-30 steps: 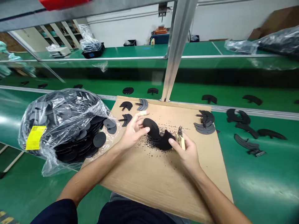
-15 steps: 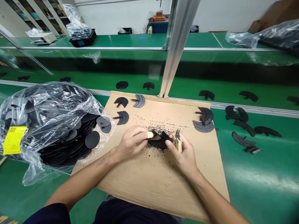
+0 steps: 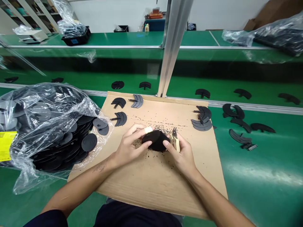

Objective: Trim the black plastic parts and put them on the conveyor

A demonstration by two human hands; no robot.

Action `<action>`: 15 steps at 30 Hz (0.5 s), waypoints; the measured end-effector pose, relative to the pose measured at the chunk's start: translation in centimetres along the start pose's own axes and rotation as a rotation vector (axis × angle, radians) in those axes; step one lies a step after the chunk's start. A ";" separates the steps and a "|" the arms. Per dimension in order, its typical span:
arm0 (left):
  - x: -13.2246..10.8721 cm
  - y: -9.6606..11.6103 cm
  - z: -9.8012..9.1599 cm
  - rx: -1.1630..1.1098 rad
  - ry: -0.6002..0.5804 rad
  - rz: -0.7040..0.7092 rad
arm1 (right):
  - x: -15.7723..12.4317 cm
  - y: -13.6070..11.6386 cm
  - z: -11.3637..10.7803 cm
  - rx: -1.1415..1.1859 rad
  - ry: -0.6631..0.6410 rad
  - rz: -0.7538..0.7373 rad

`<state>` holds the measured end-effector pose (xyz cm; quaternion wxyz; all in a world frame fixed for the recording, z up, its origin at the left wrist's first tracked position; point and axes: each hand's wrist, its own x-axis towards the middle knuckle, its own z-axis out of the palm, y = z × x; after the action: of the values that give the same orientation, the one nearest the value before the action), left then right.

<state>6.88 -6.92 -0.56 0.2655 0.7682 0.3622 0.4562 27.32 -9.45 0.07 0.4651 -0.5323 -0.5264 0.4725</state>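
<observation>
My left hand (image 3: pixel 131 142) pinches the left side of a dark black plastic disc (image 3: pixel 153 141), thumb in front; one finger wears a pale wrap. My right hand (image 3: pixel 183 153) has its thumb on the right edge of the same piece and also holds side cutters (image 3: pixel 175 142) with cream handles, jaws pointing up. Small black scraps (image 3: pixel 163 128) lie scattered on the cardboard sheet (image 3: pixel 146 179) around and under the piece. How the fingers sit behind the piece is hidden.
On my left a clear plastic bag (image 3: pixel 59 104) spills a heap of black discs (image 3: pixel 89 142). Curved black parts (image 3: pixel 120 119) lie at the cardboard's far left, and more curved parts (image 3: pixel 201 124) at its far right. A metal post (image 3: pixel 169 60) rises beyond the cardboard.
My left hand has turned and its thumb now lies on the front of the piece, which shows a broader, rounder face. My right hand still keeps the cutters. The view has shifted slightly.
</observation>
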 end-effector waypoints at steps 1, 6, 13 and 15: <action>0.0 0.1 0.1 -0.001 -0.013 0.000 | 0.0 0.0 0.0 0.002 -0.003 0.000; -0.1 0.3 0.4 0.069 -0.023 0.035 | -0.1 0.0 0.0 0.031 -0.039 0.007; -0.1 0.0 0.5 0.233 -0.005 0.117 | -0.1 0.0 0.0 0.036 -0.040 0.025; -0.1 0.0 0.5 0.249 0.008 0.123 | -0.1 0.0 0.1 0.046 -0.052 0.023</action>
<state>7.32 -7.06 -0.88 0.1383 0.8141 0.3695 0.4262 27.26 -9.59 0.05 0.4580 -0.5151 -0.5209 0.5035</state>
